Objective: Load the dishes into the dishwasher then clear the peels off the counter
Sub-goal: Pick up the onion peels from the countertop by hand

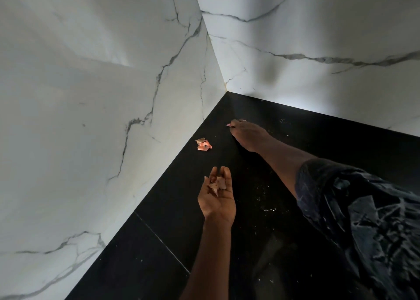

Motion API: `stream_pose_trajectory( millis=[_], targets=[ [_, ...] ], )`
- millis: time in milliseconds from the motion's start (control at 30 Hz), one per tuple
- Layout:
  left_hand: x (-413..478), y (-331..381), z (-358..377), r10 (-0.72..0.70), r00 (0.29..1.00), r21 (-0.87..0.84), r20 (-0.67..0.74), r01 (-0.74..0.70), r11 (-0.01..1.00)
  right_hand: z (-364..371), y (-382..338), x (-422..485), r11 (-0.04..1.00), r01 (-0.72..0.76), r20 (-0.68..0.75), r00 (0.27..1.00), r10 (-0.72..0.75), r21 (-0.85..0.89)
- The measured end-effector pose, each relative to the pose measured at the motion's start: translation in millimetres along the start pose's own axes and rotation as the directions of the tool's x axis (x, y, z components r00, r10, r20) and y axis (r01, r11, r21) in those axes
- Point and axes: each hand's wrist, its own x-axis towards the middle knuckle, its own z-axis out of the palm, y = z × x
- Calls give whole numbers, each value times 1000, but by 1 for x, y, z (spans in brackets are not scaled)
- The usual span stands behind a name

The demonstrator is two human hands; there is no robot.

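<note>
My left hand (217, 196) is palm up over the black counter (159, 243), fingers curled around a few pale pink peels (217, 185) lying in the palm. My right hand (246, 132) reaches far toward the corner and pinches a small pink peel (229, 124) at its fingertips on the counter. A small heap of pinkish-orange peels (203, 144) lies on the counter beside the left wall, between the two hands. No dishes or dishwasher are in view.
White marble-veined walls (102, 117) meet in a corner at the back of the counter. Tiny pale crumbs (268, 208) are scattered on the dark surface near my right forearm. A seam line crosses the counter at lower left.
</note>
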Motion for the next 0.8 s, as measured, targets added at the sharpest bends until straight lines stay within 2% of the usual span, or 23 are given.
stream_pose_trajectory(
  millis=[133,333,500,567,667,800],
  targets=[
    [-3,-3,2,5,1000,7,6,-5,1000,-13,2,-24,998,-18,-97,995,24,61],
    [-11,-9,4,-8,1000,4,19,8,1000,-13,-1,-41,979,-66,-165,981,98,191],
    [-13,-11,-4,-8,1000,17,20,8,1000,-12,-12,-47,991,-76,-115,989,88,110],
    [-13,-11,-3,-8,1000,17,25,7,1000,-12,-17,-50,987,-102,-108,987,116,127],
    [-12,-11,-5,-4,1000,9,11,4,1000,-14,-29,-60,950,-138,-99,980,172,279],
    [-10,-10,-5,-8,1000,-24,11,8,1000,-37,-57,-87,789,-94,-195,945,262,607]
  ],
)
